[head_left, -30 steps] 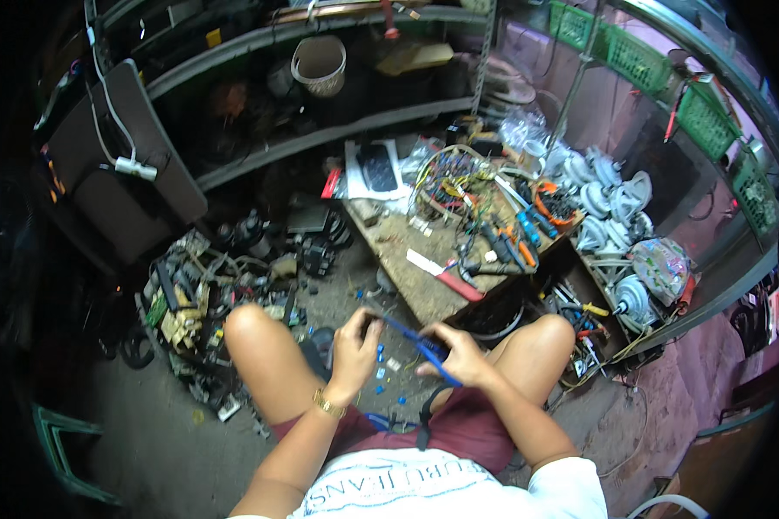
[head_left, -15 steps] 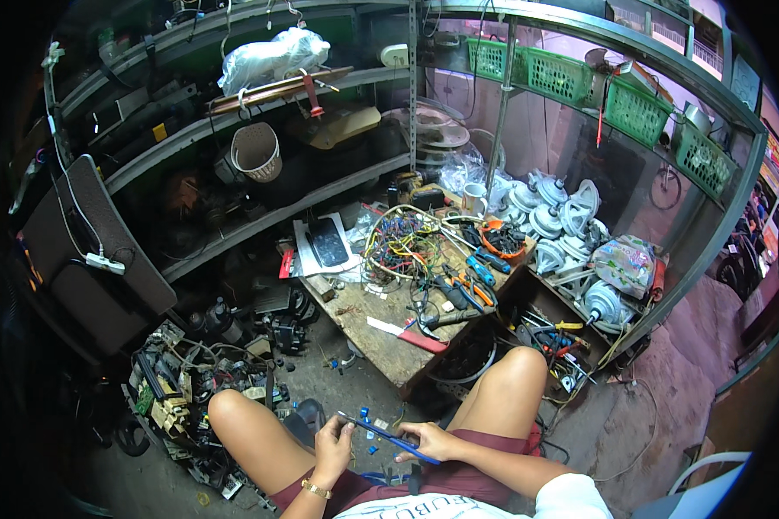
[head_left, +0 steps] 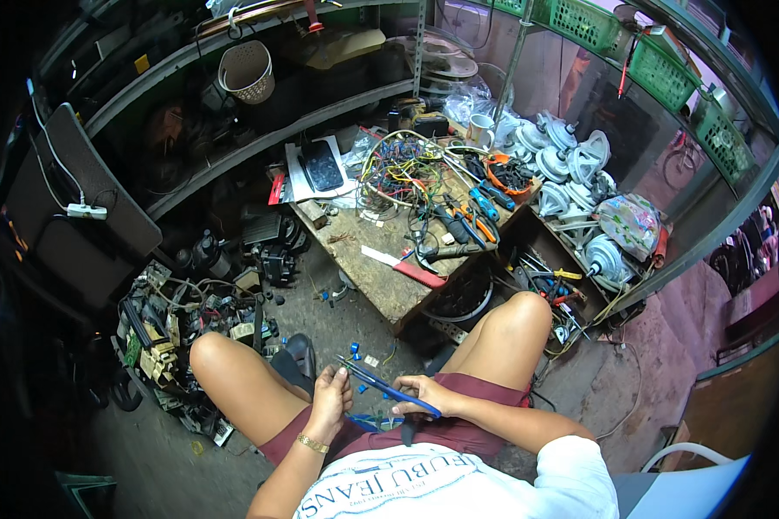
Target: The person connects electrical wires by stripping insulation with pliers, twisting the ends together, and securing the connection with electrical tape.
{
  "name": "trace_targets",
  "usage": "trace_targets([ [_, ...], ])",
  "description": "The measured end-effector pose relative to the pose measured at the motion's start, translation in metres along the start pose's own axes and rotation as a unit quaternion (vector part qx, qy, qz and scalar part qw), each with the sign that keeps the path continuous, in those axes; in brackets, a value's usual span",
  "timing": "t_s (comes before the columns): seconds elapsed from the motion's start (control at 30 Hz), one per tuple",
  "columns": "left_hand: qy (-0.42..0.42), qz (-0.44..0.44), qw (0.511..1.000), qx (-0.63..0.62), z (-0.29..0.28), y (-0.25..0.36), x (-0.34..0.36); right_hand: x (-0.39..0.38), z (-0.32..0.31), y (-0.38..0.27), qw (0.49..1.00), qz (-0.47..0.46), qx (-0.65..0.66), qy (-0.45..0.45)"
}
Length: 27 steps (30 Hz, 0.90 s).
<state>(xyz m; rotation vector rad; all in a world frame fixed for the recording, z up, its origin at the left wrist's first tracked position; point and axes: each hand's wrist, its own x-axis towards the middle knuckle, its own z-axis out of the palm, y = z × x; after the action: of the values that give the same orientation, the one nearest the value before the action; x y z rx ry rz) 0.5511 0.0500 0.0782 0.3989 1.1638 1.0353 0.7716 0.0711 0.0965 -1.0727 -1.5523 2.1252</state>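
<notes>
My right hand point(head_left: 424, 395) is wrapped round a long, slim blue-handled tool point(head_left: 374, 381) above my lap. The tool slants up to the left, and its narrow dark end reaches my left fingertips. My left hand point(head_left: 329, 396) is closed, with thumb and fingers pinched beside that end. What sits in the pinch is too small to make out. Strands of blue wire point(head_left: 374, 422) lie on my lap below both hands. Small blue pieces point(head_left: 355, 348) are scattered on the floor just beyond.
Ahead, a low wooden table point(head_left: 355, 251) bears tangled wires point(head_left: 407, 169), a red-handled saw point(head_left: 415, 272) and pliers point(head_left: 485, 223). An open drawer of tools point(head_left: 550, 281) is at its right. Left of my knee lies a heap of circuit parts point(head_left: 190, 337). White pulley-like parts point(head_left: 567, 164) stand behind right.
The view has tipped downward, so the table and shelves sit higher in it. Both hands keep their hold above the lap, with the blue-handled tool in nearly the same position.
</notes>
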Motion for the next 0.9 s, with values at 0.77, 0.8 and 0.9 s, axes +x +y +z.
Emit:
trace_targets([
  [0.77, 0.068, 0.171, 0.97, 0.159, -0.024, 0.06, 0.016, 0.01, -0.065, 0.005, 0.969, -0.025, -0.236, 0.063],
  [0.8, 0.05, 0.134, 0.983, 0.118, -0.014, 0.07, 0.007, 0.014, -0.082, -0.022, 0.908, -0.143, -0.361, 0.156],
  [0.9, -0.031, 0.165, 0.984, 0.066, -0.002, 0.072, 0.015, 0.035, -0.14, -0.088, 0.858, -0.127, -0.325, 0.377],
])
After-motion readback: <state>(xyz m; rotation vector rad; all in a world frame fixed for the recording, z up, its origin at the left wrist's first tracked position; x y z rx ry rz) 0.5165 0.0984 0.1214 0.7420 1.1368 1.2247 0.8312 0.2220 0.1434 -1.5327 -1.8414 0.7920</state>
